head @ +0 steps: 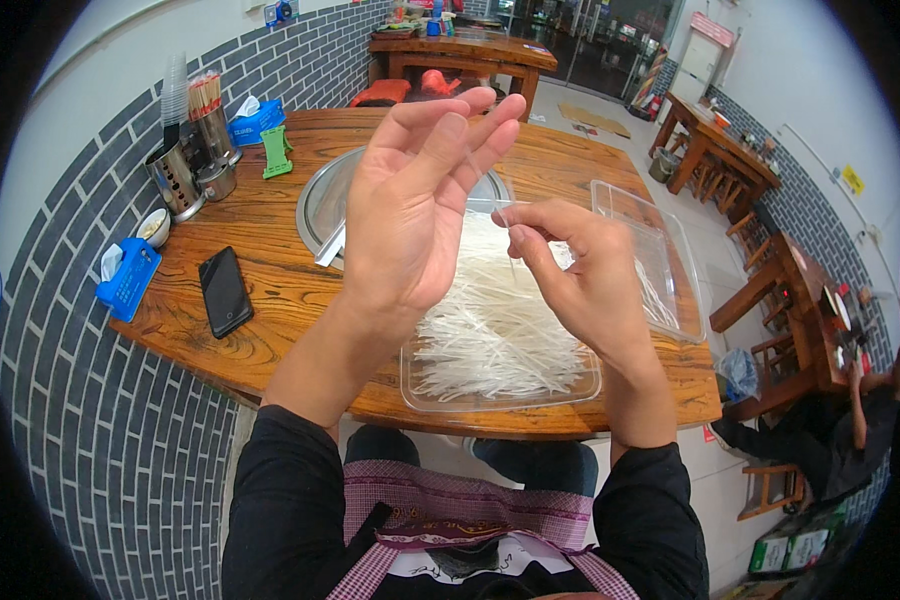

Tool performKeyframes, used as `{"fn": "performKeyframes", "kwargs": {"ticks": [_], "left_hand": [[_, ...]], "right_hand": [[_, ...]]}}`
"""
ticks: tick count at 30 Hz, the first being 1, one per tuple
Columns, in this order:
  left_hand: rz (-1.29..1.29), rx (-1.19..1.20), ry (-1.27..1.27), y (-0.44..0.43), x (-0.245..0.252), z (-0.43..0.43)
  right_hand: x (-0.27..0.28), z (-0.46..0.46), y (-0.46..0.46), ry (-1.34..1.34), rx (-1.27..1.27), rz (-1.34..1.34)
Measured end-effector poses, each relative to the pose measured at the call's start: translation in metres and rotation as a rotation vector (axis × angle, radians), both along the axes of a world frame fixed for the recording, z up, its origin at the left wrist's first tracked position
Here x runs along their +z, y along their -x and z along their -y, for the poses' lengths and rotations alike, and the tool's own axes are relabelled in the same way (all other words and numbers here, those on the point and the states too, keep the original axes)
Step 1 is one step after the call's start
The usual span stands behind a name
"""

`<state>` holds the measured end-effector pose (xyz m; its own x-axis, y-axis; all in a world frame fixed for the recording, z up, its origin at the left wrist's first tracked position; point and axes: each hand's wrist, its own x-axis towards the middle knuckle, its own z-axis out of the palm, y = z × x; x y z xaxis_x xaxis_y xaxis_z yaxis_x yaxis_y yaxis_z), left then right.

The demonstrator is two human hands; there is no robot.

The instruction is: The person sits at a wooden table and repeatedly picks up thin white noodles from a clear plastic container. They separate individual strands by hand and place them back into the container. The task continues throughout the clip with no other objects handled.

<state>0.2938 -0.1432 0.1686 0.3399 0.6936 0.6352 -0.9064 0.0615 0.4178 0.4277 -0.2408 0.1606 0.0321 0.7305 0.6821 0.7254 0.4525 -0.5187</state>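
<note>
My left hand (420,195) is raised palm up over the table, its fingers bent and spread; a thin translucent strand seems to cross by its fingers. Beside it on the right, my right hand (585,255) pinches a thin white strand (511,251) between thumb and forefinger. Below both hands lies a heap of thin white noodle-like strands (495,345) in a clear plastic tray (412,390). Another clear plastic tray (694,300), holding a few strands (652,300), is to the right. Behind my left hand is a round metal-rimmed plate or lid (311,202), partly hidden.
On the wooden table (307,300), left, lie a black smartphone (226,291), blue tissue boxes (129,279), a small white bowl (154,227), metal holders (174,180) and a green stand (277,152). A brick-patterned wall borders the left. A person (832,435) sits at the far right.
</note>
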Motion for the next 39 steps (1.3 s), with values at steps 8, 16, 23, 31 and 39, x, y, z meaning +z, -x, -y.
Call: {"fn": "performKeyframes", "kwargs": {"ticks": [8,16,23,31,39], "left_hand": [[-0.052,0.123,0.042,0.005,-0.002,-0.005],[-0.025,0.015,-0.054,0.001,-0.001,-0.001],[-0.006,0.343,-0.220,-0.001,0.001,0.000],[-0.065,0.643,-0.378,-0.004,0.006,-0.005],[-0.046,0.669,-0.199,0.024,0.010,-0.021]], "right_hand": [[0.000,0.000,-0.001,0.001,0.003,0.037],[-0.001,-0.003,-0.002,0.048,0.080,0.020],[0.002,-0.002,-0.005,0.223,0.183,-0.189],[0.000,-0.007,-0.021,0.095,0.126,-0.132],[0.008,-0.012,-0.059,0.139,-0.265,0.345]]}}
